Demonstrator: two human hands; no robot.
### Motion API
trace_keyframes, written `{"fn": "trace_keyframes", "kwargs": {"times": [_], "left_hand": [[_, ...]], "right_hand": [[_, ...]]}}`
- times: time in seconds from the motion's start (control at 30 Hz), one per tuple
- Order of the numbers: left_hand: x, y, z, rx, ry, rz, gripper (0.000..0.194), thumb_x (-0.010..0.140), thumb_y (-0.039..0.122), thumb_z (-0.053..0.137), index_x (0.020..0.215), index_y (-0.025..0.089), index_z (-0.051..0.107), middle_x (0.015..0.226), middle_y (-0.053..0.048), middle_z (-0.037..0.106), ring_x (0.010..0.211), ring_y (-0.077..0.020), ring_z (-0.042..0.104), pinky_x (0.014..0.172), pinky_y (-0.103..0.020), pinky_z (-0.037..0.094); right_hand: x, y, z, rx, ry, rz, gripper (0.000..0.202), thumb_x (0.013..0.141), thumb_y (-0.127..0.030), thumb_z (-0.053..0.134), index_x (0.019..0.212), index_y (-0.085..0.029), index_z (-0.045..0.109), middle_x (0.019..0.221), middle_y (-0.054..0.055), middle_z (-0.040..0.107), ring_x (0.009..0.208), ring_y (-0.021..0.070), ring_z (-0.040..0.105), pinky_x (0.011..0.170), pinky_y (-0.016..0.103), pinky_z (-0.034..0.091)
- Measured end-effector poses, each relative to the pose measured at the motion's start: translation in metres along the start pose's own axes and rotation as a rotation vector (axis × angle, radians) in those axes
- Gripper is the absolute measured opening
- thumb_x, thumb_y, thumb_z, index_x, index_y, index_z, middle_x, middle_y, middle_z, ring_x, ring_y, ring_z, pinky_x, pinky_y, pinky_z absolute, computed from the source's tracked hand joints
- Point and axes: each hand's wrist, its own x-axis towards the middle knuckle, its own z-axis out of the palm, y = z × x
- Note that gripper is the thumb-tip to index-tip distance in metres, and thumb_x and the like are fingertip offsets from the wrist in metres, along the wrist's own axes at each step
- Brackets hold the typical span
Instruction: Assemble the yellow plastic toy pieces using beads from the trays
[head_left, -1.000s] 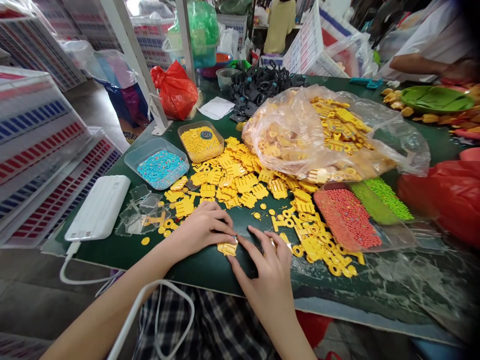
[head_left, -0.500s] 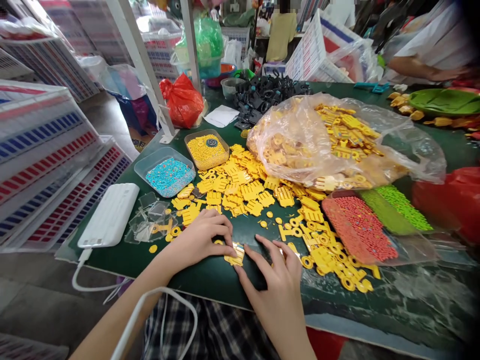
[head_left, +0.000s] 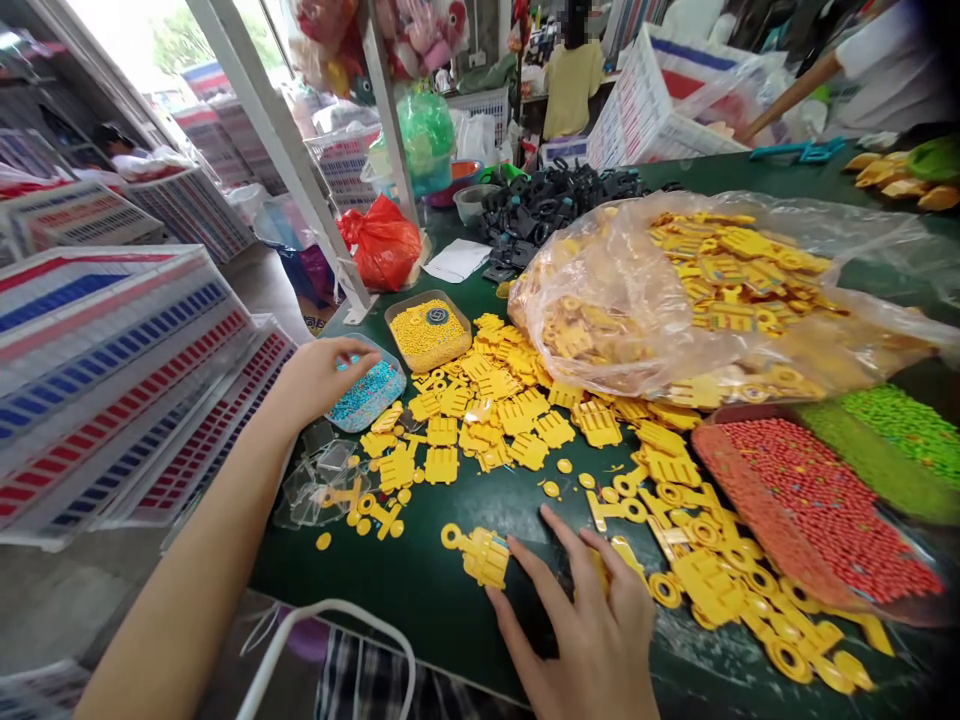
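Note:
My left hand (head_left: 319, 378) is over the clear tray of blue beads (head_left: 360, 400). Its thumb and bent fingers come close together in a pinch above the beads; whatever is between the tips is too small to make out. A small yellow plastic toy piece (head_left: 486, 560) with a ring at one end lies flat on the green table, a bit of blue showing on it. My right hand (head_left: 581, 600) steadies this piece, thumb and index fingertips at its right edge. More yellow parts lie partly under the right hand's other fingers.
Loose yellow parts (head_left: 495, 385) spread across the middle. Around them are a tray of yellow beads (head_left: 420, 345), red beads (head_left: 817, 500), green beads (head_left: 900, 435), clear plastic pieces (head_left: 322, 480) and a large plastic bag (head_left: 600, 320). A white cable (head_left: 330, 606) crosses the front edge.
My left hand has let go of the yellow piece and moved left and away to the blue beads. My right hand stays at the piece. The view has shifted.

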Motion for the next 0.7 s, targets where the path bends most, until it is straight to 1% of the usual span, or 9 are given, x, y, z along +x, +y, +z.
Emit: {"fn": "trace_keyframes", "kwargs": {"times": [0.07, 0.1, 0.17, 0.27, 0.37, 0.47, 0.57, 0.63, 0.7], "left_hand": [[0.025, 0.015, 0.007, -0.022, 0.03, 0.019, 0.031, 0.088, 0.044, 0.056, 0.097, 0.022, 0.076, 0.094, -0.005, 0.075, 0.08, -0.0205, 0.064, 0.075, -0.032, 0.047], [0.039, 0.023, 0.011, -0.019, 0.002, 0.031, 0.031, 0.088, 0.042, 0.056, 0.097, 0.021, 0.076, 0.095, -0.006, 0.076, 0.08, -0.0196, 0.064, 0.075, -0.031, 0.047], [0.066, 0.036, 0.016, 0.016, -0.166, 0.064, 0.028, 0.084, 0.039, 0.061, 0.094, 0.018, 0.077, 0.093, -0.006, 0.076, 0.079, -0.0188, 0.065, 0.073, -0.03, 0.046], [0.1, 0.047, 0.022, 0.118, -0.433, 0.095, 0.024, 0.078, 0.034, 0.068, 0.09, 0.016, 0.078, 0.089, -0.006, 0.076, 0.077, -0.0186, 0.065, 0.071, -0.028, 0.044], [0.119, 0.052, 0.028, 0.236, -0.559, 0.078, 0.024, 0.074, 0.033, 0.072, 0.089, 0.014, 0.078, 0.088, -0.007, 0.076, 0.077, -0.0198, 0.065, 0.069, -0.027, 0.042], [0.126, 0.056, 0.034, 0.337, -0.593, 0.066, 0.025, 0.07, 0.034, 0.074, 0.084, 0.013, 0.078, 0.083, -0.008, 0.074, 0.073, -0.0201, 0.062, 0.066, -0.028, 0.04], [0.125, 0.056, 0.038, 0.344, -0.593, 0.092, 0.022, 0.07, 0.032, 0.074, 0.08, 0.013, 0.078, 0.076, -0.007, 0.073, 0.069, -0.0184, 0.06, 0.065, -0.027, 0.038], [0.123, 0.053, 0.038, 0.323, -0.564, 0.12, 0.02, 0.072, 0.03, 0.073, 0.08, 0.013, 0.078, 0.073, -0.006, 0.072, 0.068, -0.0176, 0.06, 0.066, -0.027, 0.038], [0.119, 0.049, 0.036, 0.29, -0.495, 0.138, 0.018, 0.075, 0.029, 0.071, 0.082, 0.014, 0.078, 0.074, -0.006, 0.072, 0.069, -0.0178, 0.061, 0.067, -0.027, 0.039]], "right_hand": [[0.0, 0.001, 0.001, 0.006, -0.002, -0.002, 0.028, 0.086, -0.044, 0.057, 0.107, -0.028, 0.066, 0.125, 0.01, 0.059, 0.107, 0.0327, 0.049, 0.084, 0.048, 0.039], [0.001, 0.001, 0.001, 0.008, 0.001, -0.001, 0.027, 0.086, -0.043, 0.058, 0.107, -0.028, 0.066, 0.125, 0.01, 0.06, 0.106, 0.0323, 0.049, 0.084, 0.047, 0.039], [0.002, 0.0, 0.0, 0.011, 0.011, 0.007, 0.026, 0.085, -0.041, 0.059, 0.106, -0.027, 0.066, 0.123, 0.01, 0.06, 0.105, 0.0323, 0.05, 0.084, 0.047, 0.038], [0.003, -0.001, -0.001, 0.011, 0.021, 0.02, 0.026, 0.084, -0.04, 0.06, 0.105, -0.027, 0.066, 0.121, 0.01, 0.061, 0.104, 0.0319, 0.05, 0.083, 0.046, 0.037], [0.003, -0.001, -0.001, 0.011, 0.018, 0.019, 0.027, 0.084, -0.042, 0.06, 0.105, -0.027, 0.066, 0.12, 0.01, 0.062, 0.103, 0.0316, 0.05, 0.083, 0.045, 0.036], [0.003, -0.001, -0.002, 0.009, 0.01, 0.023, 0.026, 0.085, -0.041, 0.06, 0.105, -0.026, 0.067, 0.12, 0.011, 0.062, 0.103, 0.032, 0.049, 0.083, 0.046, 0.036], [0.004, -0.002, -0.003, 0.01, -0.007, 0.037, 0.025, 0.086, -0.04, 0.059, 0.105, -0.026, 0.066, 0.121, 0.011, 0.061, 0.105, 0.0324, 0.049, 0.085, 0.047, 0.036], [0.004, -0.004, -0.004, 0.015, -0.019, 0.045, 0.024, 0.088, -0.039, 0.058, 0.106, -0.025, 0.066, 0.122, 0.011, 0.061, 0.107, 0.0328, 0.048, 0.086, 0.048, 0.036], [0.004, -0.007, -0.005, 0.038, -0.032, 0.076, 0.025, 0.09, -0.039, 0.056, 0.107, -0.025, 0.066, 0.123, 0.011, 0.061, 0.108, 0.0323, 0.048, 0.088, 0.048, 0.036]]}}
